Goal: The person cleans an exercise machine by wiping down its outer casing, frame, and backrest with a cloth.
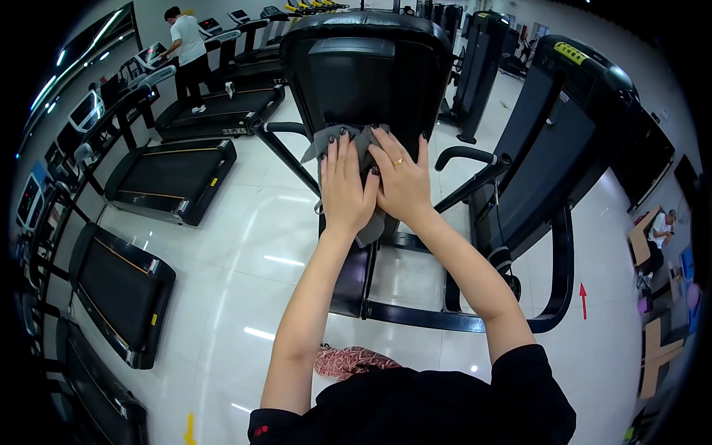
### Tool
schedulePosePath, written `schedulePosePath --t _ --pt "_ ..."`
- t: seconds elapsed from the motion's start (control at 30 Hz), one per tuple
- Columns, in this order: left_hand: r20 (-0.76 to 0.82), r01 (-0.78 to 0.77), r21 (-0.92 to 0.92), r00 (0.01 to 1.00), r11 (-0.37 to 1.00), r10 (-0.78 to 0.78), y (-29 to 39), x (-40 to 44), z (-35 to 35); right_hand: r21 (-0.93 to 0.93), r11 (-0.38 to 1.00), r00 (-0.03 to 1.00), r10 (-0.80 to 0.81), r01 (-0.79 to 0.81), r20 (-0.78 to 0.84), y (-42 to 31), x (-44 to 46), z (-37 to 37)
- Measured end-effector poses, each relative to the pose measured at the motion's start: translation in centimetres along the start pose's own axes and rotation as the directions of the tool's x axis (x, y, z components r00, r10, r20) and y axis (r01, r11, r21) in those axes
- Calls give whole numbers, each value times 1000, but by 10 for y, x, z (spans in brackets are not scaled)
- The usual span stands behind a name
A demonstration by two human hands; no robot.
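A crumpled grey cloth (371,230) lies against the lower part of a black padded backrest (356,81) on an exercise machine. My left hand (347,185) presses flat on the cloth, its fingers stretched upward. Beside it, my right hand (403,178) also rests on the cloth with fingers extended and the little finger spread away; a ring is on one finger. The thumbs meet or nearly meet between the hands. Cloth edges show left of my left fingers, between the hands and below them. Most of the cloth is hidden under my palms.
Black handles (467,156) stick out on both sides of the backrest. A weight stack tower (552,133) and a curved frame tube (567,267) stand right. Treadmills (170,178) line the left, with a person (188,52) at one. Another person (660,231) sits far right.
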State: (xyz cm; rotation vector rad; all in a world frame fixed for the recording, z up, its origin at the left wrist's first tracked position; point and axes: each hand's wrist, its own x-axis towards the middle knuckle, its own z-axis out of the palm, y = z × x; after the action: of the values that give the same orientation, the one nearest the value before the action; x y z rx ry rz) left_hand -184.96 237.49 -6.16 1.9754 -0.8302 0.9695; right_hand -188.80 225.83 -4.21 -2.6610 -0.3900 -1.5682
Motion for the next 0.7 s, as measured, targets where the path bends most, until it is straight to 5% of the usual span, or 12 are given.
schedulePosePath --t 0.23,0.7 --pt "72 -123 -14 990 992 123 -19 12 -15 105 994 994 1 10 -105 -10 11 8" --pt "18 -88 -89 996 992 90 -24 11 -12 -2 999 992 47 -48 -119 -24 13 20"
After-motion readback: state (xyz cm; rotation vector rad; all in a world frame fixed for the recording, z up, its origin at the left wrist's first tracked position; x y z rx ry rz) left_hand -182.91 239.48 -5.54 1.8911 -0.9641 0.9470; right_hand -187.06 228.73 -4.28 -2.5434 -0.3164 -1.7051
